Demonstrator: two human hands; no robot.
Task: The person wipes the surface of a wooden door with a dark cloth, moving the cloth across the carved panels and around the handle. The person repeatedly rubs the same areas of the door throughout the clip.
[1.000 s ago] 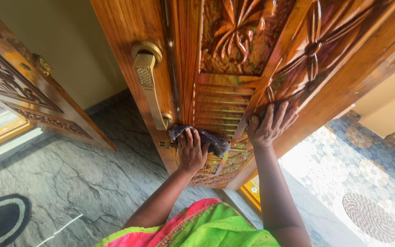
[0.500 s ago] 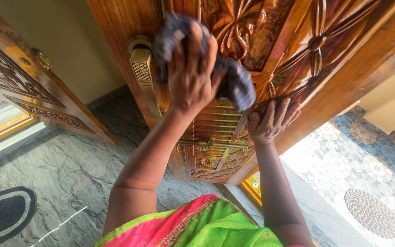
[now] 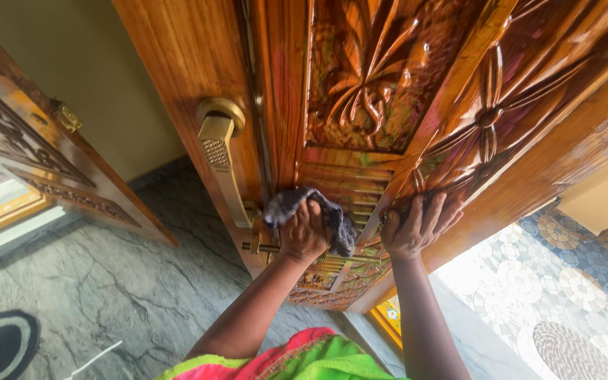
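A dark grey cloth [image 3: 307,211] is held bunched under the left hand [image 3: 304,232], whose fingers are curled down over it, and it is pressed against the slatted lower panel of a carved wooden door [image 3: 360,91]. Folds of the cloth are seen spilling out above the knuckles and to the right of the hand, towards the other hand. Just below the left hand a thin brass bolt [image 3: 276,248] is fixed across the door, running from the left of the wrist to beneath the palm. Up and to the left of that hand a long brass door handle [image 3: 221,165] is mounted on the door's plain stile, close to the cloth but not touched by it.

The right hand [image 3: 416,225] is laid flat against the door a little to the right of the left hand, with its fingers spread apart and pointing upward over the carved moulding; nothing is gripped in it. Above both hands the floral carving of the door is seen, glossy and reddish brown.

Below the forearms a pink and green garment [image 3: 297,362] is visible. To the left of the left arm a grey marbled floor [image 3: 107,281] is spread out, and to the right of the right arm a patterned tile floor [image 3: 564,281] is lit brightly
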